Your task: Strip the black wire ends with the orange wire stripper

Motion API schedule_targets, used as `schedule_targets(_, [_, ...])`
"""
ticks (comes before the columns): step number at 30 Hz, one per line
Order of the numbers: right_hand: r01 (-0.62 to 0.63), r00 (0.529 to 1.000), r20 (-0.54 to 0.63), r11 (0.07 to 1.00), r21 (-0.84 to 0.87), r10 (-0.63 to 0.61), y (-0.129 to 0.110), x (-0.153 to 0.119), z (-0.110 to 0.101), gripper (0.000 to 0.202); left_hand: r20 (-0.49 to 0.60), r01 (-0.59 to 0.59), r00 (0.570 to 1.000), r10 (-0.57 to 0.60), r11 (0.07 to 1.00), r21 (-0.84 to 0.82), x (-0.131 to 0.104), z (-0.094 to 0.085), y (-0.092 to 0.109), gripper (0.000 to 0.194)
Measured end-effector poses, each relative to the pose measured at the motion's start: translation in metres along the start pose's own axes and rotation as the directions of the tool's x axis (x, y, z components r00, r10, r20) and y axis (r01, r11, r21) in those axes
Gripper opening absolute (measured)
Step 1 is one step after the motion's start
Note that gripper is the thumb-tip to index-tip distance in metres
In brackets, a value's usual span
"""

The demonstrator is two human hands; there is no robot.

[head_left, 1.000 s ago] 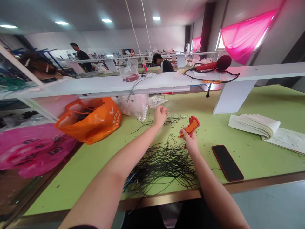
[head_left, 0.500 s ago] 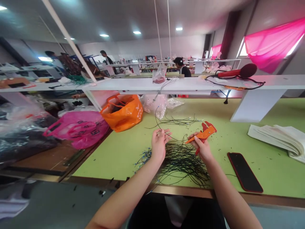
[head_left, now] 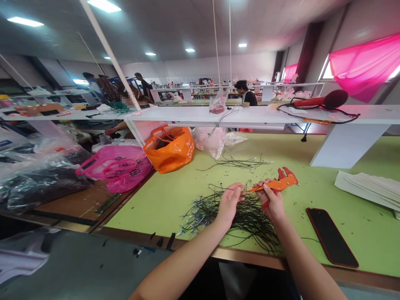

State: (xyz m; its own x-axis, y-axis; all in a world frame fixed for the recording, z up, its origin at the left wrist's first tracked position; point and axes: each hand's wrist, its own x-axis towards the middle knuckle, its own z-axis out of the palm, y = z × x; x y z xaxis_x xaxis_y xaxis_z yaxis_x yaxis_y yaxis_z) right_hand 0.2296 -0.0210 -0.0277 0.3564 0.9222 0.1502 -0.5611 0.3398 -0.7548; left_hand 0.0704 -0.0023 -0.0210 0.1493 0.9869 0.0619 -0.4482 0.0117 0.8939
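My right hand (head_left: 272,203) is closed around an orange wire stripper (head_left: 283,182) with red handles, its jaw end pointing right. Just left of it, my left hand (head_left: 229,205) pinches a thin black wire (head_left: 215,186), whose free part curves out to the left. The wire's other stretch runs toward my right hand, where the fingers partly hide it. Under both hands lies a tangled heap of black wires (head_left: 254,225) with blue and bare tips at its left side. A smaller bunch of black wires (head_left: 242,162) rests farther back on the green tabletop (head_left: 150,204).
A black phone with a red edge (head_left: 331,237) lies at right, near white sheets (head_left: 368,189). Behind are an orange bag (head_left: 175,154), clear plastic bags (head_left: 209,141) and a white shelf (head_left: 181,114) holding a red microphone (head_left: 318,100). A pink bag (head_left: 125,168) sits left. Several people are beyond.
The view has shifted left and tilted up a little. My left hand has come closer to my right hand and the stripper, and the wire that stood up from it now lies lower.
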Motion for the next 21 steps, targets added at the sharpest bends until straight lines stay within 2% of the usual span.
schedule_targets(3, [-0.017,1.000,0.025,0.999,-0.043,0.018,0.002,-0.002,-0.001,0.031,0.123,-0.078,0.990,0.063,0.990,0.115,0.002,0.012,-0.010,0.039])
schedule_targets(6, [-0.001,0.997,0.073,0.996,-0.092,0.008,0.004,-0.004,-0.005,0.032,0.198,-0.192,0.969,0.151,0.959,0.208,0.009,0.018,-0.006,0.025])
schedule_targets(10, [0.039,0.996,0.083,0.983,-0.178,-0.025,0.005,-0.005,-0.009,0.033,0.321,-0.382,0.909,0.266,0.840,0.385,0.020,0.013,0.001,0.012])
schedule_targets(12, [0.021,0.995,0.099,0.978,-0.206,0.000,0.003,-0.004,-0.011,0.033,0.332,-0.429,0.893,0.305,0.800,0.419,0.027,0.007,0.001,0.009])
schedule_targets(14, [-0.031,0.992,0.114,0.976,-0.216,0.057,-0.001,-0.003,-0.012,0.035,0.276,-0.406,0.908,0.316,0.824,0.394,0.034,0.002,0.000,0.013])
schedule_targets(17, [-0.140,0.974,0.147,0.970,-0.200,0.171,-0.008,-0.001,-0.013,0.036,0.104,-0.306,0.952,0.289,0.923,0.234,0.043,-0.006,-0.001,0.029])
schedule_targets(19, [-0.237,0.938,0.213,0.954,-0.182,0.273,-0.012,-0.001,-0.012,0.038,-0.011,-0.262,0.964,0.264,0.960,0.104,0.047,-0.011,0.000,0.039])
schedule_targets(21, [-0.355,0.868,0.298,0.916,-0.185,0.397,-0.013,-0.002,-0.011,0.041,-0.094,-0.250,0.963,0.251,0.968,0.023,0.049,-0.015,0.002,0.044])
